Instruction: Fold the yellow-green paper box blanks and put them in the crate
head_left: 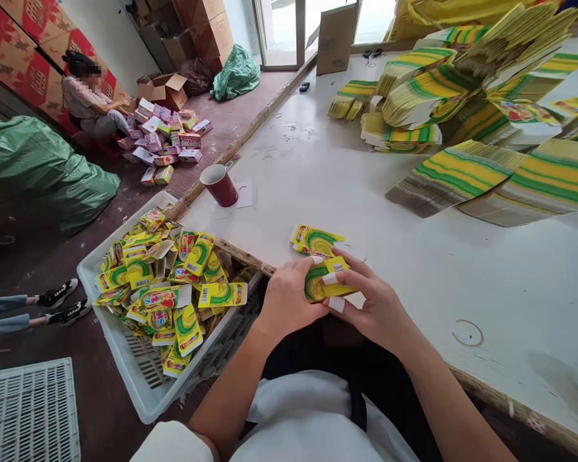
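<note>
Between my two hands is a small yellow and green carton (315, 282), held just over the near edge of the table. My left hand (289, 298) grips its left side, with the thumb on top. The fingers of my right hand (366, 298), some with white covers on the tips, close on the carton's right end. Just beyond them a second yellow carton (313, 239) lies flat on the white table (279, 179). To my left, a white plastic crate (149, 407) holds a heap of similar yellow cartons (164, 301).
Stacks of flat yellow-green card blanks (467, 170) cover the table's far right. A red cup (220, 186) stands near the left edge. A person (94, 96) sits on the floor side by a pile of small boxes (161, 138). Green sacks (43, 173) lie at left.
</note>
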{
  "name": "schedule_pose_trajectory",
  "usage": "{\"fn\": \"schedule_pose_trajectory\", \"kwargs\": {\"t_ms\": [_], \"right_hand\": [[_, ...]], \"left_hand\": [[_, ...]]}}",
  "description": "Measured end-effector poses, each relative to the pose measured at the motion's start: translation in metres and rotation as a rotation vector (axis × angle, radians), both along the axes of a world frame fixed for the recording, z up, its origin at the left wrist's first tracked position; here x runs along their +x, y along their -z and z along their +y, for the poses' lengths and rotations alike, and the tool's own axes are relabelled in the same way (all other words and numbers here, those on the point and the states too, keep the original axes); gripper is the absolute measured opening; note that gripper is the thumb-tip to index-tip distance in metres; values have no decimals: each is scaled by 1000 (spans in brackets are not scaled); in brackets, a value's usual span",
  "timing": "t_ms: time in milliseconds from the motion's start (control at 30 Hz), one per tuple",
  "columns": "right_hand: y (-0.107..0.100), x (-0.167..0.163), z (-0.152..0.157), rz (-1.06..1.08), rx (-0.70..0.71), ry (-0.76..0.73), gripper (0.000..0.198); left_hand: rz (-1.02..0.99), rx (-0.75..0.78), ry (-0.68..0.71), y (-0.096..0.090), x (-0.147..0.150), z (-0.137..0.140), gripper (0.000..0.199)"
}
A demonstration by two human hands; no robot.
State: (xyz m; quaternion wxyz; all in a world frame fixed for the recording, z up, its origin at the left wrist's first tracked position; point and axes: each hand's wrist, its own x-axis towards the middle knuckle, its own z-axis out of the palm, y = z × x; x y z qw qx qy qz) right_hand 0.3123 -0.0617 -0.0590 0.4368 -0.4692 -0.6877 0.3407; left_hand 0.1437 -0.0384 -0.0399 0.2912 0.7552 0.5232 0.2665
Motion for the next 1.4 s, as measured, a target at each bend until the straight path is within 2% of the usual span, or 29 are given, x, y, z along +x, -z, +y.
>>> {"fn": "schedule_pose_trajectory", "kwargs": {"t_ms": [100,133,200,233,300,367,433,500,633,733,867,1033,1133,1200,1300,1400], "right_hand": [[4,-3,3,213,-139,-66,50],[6,-2,6,270,-182,-65,55],[12,3,15,266,-221,15,52],[16,6,21,192,-218,86,47],[23,8,33,-42,-196,235,39],[28,6,45,-316,-168,315,39],[31,-1,53,-525,-142,328,38],[33,-8,58,-623,-127,315,34],[33,-14,57,-641,-111,332,31],[33,-13,52,-625,-106,364,38],[32,-10,48,-537,-141,399,41],[24,-4,47,-303,-280,431,33],[16,-1,41,-67,-348,435,35],[9,-3,33,47,-371,360,37],[0,-12,20,123,-386,196,35],[-6,-20,10,181,-393,205,31]], "left_hand": [[-167,-102,-6,5,-4,0,55],[-253,-143,-18,5,-8,2,53],[-511,-142,-120,4,-24,10,50],[-681,-91,-213,1,-35,16,48],[-1066,117,-454,-8,-60,28,49],[-1346,198,-608,-19,-82,38,57],[-1528,103,-725,-25,-93,41,65],[-1628,-108,-772,-23,-89,37,65],[-1634,-543,-745,-8,-52,25,47],[-1588,-654,-732,-2,-25,19,34],[-1534,-644,-668,1,-11,16,27],[-1484,-564,-643,12,-6,11,21],[-1462,-471,-623,17,3,7,33],[-1452,-441,-536,18,12,5,45],[-1435,-483,-381,20,26,5,52],[-1320,-331,-411,26,34,4,52]]}}
